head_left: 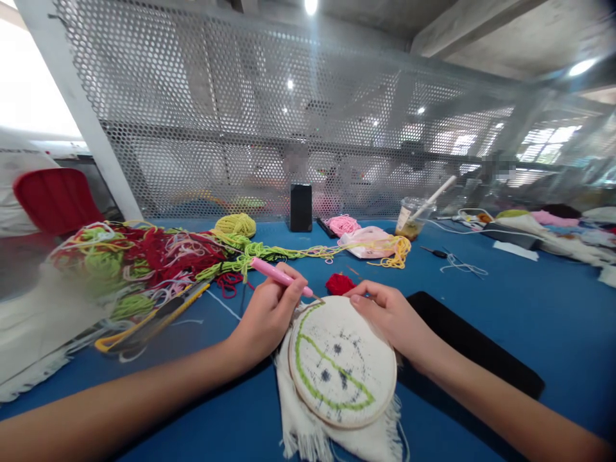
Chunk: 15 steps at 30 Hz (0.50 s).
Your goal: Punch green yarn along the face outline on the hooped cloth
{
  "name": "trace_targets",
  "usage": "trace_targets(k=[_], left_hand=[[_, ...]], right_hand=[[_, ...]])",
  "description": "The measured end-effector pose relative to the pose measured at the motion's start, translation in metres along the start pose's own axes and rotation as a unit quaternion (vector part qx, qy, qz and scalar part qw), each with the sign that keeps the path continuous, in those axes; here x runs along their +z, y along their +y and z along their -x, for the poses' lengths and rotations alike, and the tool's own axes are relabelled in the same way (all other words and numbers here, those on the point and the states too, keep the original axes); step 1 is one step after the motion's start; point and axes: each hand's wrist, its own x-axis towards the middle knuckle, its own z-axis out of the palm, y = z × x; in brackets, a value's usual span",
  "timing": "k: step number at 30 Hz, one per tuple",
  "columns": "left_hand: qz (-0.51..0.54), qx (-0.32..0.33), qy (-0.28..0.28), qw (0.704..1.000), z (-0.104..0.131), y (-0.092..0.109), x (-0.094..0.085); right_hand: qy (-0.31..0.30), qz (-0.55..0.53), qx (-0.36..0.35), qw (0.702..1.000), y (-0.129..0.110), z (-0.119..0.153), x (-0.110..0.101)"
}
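A pink punch needle (pixel 278 274) is gripped in my left hand (pixel 269 308), its thin metal tip at the cloth near the top edge of a round embroidery hoop (pixel 347 426). My right hand (pixel 397 321) grips the hoop's upper right edge, fingers closed there. White cloth (pixel 370 333) is stretched in the hoop, its fringed ends hanging out below. A bright green yarn line (pixel 299 366) curves down the left side and along the bottom, with another strand slanting across. Dark speckled marks dot the cloth. Just behind the hoop lies a small red yarn ball (pixel 340 283).
Tangled red, green and pink yarn (pixel 158 256) covers the left side, beside a yellow-edged tool (pixel 158 317). Behind stand a black phone (pixel 301 208) and a plastic cup (pixel 409 221) with a straw. Small scissors (pixel 434 253) and a flat black object (pixel 471 340) lie right.
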Motion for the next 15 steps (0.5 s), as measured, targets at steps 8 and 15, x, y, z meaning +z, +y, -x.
trace_targets(k=[8,15], left_hand=[[-0.005,0.006,-0.004,1.0,0.0018,0.001,-0.0014],[-0.02,0.012,-0.007,1.0,0.0026,-0.0012,-0.0003]], right_hand=[[0.0,-0.025,0.013,1.0,-0.0018,0.0012,0.0016],[-0.008,-0.016,0.003,1.0,0.0014,0.0006,0.0002]])
